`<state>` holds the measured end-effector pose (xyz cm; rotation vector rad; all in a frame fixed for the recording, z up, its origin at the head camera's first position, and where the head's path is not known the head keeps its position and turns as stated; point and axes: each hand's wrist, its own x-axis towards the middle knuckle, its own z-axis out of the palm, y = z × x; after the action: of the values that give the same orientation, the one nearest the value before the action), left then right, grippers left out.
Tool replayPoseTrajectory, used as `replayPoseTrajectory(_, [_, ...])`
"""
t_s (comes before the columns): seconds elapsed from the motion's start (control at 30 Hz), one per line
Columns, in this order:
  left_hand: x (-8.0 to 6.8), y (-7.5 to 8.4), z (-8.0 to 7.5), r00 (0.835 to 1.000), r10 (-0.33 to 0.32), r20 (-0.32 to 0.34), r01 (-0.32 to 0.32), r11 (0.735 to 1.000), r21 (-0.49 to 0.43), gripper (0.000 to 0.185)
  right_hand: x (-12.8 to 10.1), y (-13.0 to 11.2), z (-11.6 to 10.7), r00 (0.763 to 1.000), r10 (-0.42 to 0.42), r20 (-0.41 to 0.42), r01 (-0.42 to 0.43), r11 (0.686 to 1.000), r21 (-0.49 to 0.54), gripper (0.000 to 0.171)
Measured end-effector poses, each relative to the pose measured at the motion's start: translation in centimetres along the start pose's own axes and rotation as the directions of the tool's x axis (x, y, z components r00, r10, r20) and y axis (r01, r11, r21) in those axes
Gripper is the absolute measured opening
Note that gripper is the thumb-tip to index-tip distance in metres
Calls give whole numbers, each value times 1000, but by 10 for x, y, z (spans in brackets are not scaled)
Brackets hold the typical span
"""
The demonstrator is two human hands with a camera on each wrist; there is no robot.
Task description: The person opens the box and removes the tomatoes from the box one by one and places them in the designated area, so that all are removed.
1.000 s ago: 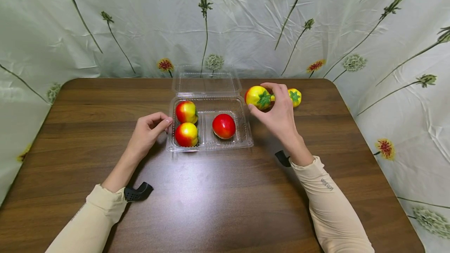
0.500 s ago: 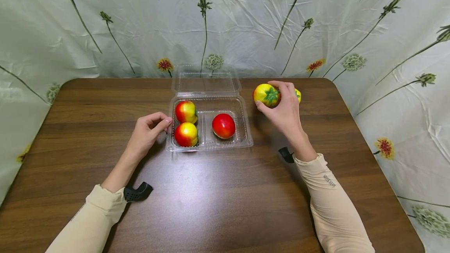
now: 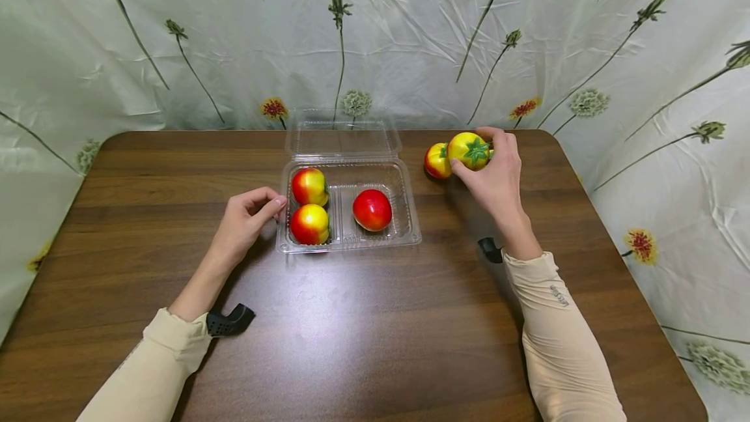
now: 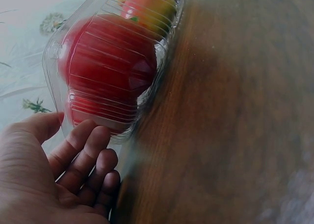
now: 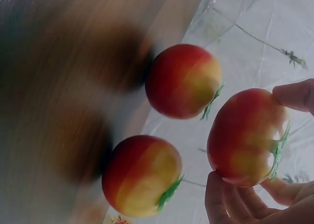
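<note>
My right hand (image 3: 498, 171) holds a red-and-yellow fruit with a green leafy top (image 3: 468, 150) between thumb and fingers, raised at the table's far right. Beside it, a similar fruit (image 3: 437, 161) rests on the table. Another fruit (image 5: 142, 176) shows in the right wrist view but is mostly behind the hand in the head view. My left hand (image 3: 249, 217) pinches the left rim of a clear plastic clamshell container (image 3: 410, 213). Inside, two red-and-yellow fruits (image 3: 310, 225) lie in the left half and a redder fruit (image 3: 372, 210) in the right half.
The container's clear lid (image 3: 344, 135) is folded back toward the table's far edge. Underneath everything is a brown wooden table (image 3: 351, 344) with rounded far corners. A pale flower-patterned cloth (image 3: 234, 38) hangs behind and around it.
My right hand has moved right and slightly away with its fruit, from beside the container to over the far-right fruit, uncovering another on the left. My left hand and the container have stayed put.
</note>
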<state>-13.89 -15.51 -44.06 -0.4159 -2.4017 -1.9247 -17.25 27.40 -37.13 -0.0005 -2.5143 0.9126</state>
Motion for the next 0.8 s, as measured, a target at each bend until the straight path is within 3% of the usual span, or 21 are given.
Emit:
replayPoseTrajectory(0.27, [0, -1, -1, 1000, -14, -1, 14, 1000, 12, 19, 7, 11, -7, 998, 8, -58, -8, 1000, -4, 60])
replayPoseTrajectory(0.8, [1, -2, -1, 1000, -13, 4, 13, 1000, 21, 17, 16, 41, -22, 982, 94, -166, -101, 994, -30, 56])
